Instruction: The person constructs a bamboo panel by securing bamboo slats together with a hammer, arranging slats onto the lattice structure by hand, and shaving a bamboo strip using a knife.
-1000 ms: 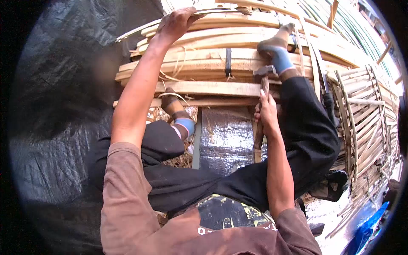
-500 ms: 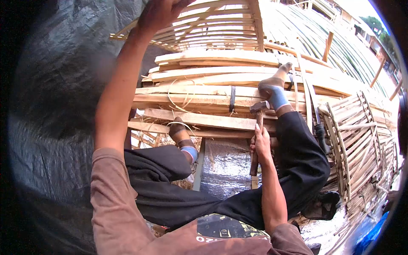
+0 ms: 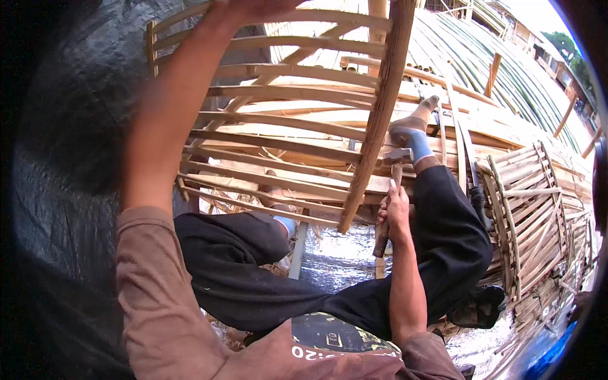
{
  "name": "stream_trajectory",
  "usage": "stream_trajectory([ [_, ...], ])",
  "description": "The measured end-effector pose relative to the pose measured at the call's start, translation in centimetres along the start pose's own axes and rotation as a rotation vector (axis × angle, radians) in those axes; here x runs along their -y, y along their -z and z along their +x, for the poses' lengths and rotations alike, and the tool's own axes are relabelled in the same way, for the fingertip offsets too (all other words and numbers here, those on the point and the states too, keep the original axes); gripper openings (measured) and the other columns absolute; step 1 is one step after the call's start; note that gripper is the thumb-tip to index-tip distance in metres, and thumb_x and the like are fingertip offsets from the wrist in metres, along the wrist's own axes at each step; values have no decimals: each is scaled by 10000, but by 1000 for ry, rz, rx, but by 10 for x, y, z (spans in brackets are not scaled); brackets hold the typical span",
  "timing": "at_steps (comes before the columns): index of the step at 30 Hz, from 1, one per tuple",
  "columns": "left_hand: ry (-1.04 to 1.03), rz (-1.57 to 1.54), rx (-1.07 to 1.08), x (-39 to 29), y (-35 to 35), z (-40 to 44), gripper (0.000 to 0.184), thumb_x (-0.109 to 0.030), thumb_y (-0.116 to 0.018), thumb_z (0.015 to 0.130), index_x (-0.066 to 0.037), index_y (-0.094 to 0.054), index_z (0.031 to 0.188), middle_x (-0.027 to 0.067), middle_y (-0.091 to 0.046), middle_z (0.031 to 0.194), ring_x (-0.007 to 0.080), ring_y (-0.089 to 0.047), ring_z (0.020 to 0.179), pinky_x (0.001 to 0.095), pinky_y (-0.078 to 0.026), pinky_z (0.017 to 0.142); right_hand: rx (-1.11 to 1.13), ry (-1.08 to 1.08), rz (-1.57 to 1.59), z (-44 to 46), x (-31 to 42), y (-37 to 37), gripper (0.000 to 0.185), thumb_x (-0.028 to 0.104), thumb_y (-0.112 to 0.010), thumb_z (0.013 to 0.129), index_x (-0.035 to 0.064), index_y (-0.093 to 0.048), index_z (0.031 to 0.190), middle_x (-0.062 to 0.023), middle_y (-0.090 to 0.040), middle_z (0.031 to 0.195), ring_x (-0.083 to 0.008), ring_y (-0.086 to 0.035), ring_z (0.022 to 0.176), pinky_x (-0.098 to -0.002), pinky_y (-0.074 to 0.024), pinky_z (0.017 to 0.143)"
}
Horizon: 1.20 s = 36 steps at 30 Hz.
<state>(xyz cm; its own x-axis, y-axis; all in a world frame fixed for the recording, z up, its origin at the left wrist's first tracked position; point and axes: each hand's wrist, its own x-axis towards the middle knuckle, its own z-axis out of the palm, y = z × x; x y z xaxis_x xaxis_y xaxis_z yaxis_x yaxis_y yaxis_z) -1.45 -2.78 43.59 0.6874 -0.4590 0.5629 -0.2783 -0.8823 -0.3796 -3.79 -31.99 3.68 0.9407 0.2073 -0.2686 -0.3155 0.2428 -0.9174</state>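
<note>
At the top edge of the head view, my left hand (image 3: 259,7), partly cut off, grips the upper part of a slatted bamboo frame (image 3: 291,95). The frame hangs tilted in front of me, its thick side bar (image 3: 378,117) slanting down toward my lap and its thin slats spaced apart. My right hand (image 3: 396,212) is closed round the wooden handle of a hammer (image 3: 398,156). The hammer stands head up beside my right foot (image 3: 411,131), just right of the frame's side bar. Behind the slats lie split lengths of bamboo or wood (image 3: 316,142), partly hidden.
On the right stands a stack of finished-looking slatted panels (image 3: 538,202). A knife with a black handle (image 3: 476,199) lies by my right knee. Long green bamboo poles (image 3: 481,76) stretch away at the back. A dark tarp (image 3: 82,158) hangs on the left.
The slatted frame has come down and closer, now covering much of the split lengths and my left foot. My right hand with the hammer has barely moved.
</note>
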Motion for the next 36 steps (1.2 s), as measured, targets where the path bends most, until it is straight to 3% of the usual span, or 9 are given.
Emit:
stream_trajectory([
  [7, -132, -14, 205, 0, -159, 7, 489, -526, -449, 995, -71, -578, 1117, 238, -668, 789, 402, -674, 763, 475, -523, 654, -88, -12, 34, 1, 16, 9, 314, 417, -478, 1019, 111, -410, 994, 7, -409, 594, -82, -399, 404, -255, -359, 357],
  [11, -7, -111, 314, -20, -222, 21, 549, -606, -404, 977, -101, -531, 1151, 234, -676, 808, 420, -668, 852, 517, -501, 769, -129, -17, 38, -1, 18, 8, 343, 441, -487, 1013, 116, -396, 955, 5, -411, 585, -80, -395, 388, -252, -347, 342],
  [13, 84, -141, 373, -30, -254, 35, 591, -628, -490, 929, -86, -622, 1125, 167, -713, 899, 377, -692, 872, 489, -544, 767, -122, -11, 20, 1, 18, 8, 358, 452, -491, 1011, 115, -390, 948, 8, -407, 578, -75, -393, 388, -245, -346, 343],
  [14, 94, -158, 444, -35, -269, 37, 616, -668, -391, 949, -100, -546, 1130, 209, -695, 892, 357, -687, 899, 469, -508, 786, -117, -10, 10, 3, 16, 9, 353, 444, -485, 1017, 111, -388, 951, 10, -403, 574, -71, -391, 389, -240, -343, 343],
  [18, 208, -215, 473, -51, -354, 19, 616, -661, -432, 937, -118, -557, 1200, 161, -689, 1083, 347, -645, 1060, 486, -491, 894, -144, -29, 47, 6, 19, 3, 331, 425, -467, 1029, 110, -390, 963, 13, -404, 590, -70, -386, 391, -234, -337, 341],
  [21, 174, -304, 207, -59, -412, -25, 511, -548, -455, 979, -183, -534, 1327, 103, -592, 1316, 312, -544, 1233, 456, -434, 1020, -155, -15, 35, 8, 19, 1, 325, 421, -464, 1031, 108, -394, 975, 16, -404, 600, -69, -391, 397, -232, -337, 342],
  [28, 343, -455, 118, -70, -404, -92, 569, -595, -447, 965, -196, -534, 1360, 101, -524, 1413, 340, -453, 1331, 457, -355, 1116, -112, 75, 17, 38, 45, -26, 302, 401, -461, 1031, 111, -405, 966, 15, -422, 629, -66, -406, 411, -225, -351, 346],
  [31, 337, -292, 306, -80, -399, -106, 703, -755, -450, 863, -301, -490, 1397, 53, -329, 1566, 320, -283, 1448, 648, -229, 1129, -72, 99, 14, 46, 52, -32, 312, 414, -460, 1030, 111, -407, 974, 13, -424, 627, -60, -416, 416, -219, -359, 346],
  [36, 210, -298, 110, -97, -392, -105, 669, -736, -519, 843, -269, -565, 1321, 96, -458, 1452, 321, -435, 1332, 594, -330, 1095, -66, 24, 26, 16, 28, -25, 317, 415, -451, 1034, 118, -386, 945, 10, -423, 616, -67, -417, 410, -223, -351, 341],
])
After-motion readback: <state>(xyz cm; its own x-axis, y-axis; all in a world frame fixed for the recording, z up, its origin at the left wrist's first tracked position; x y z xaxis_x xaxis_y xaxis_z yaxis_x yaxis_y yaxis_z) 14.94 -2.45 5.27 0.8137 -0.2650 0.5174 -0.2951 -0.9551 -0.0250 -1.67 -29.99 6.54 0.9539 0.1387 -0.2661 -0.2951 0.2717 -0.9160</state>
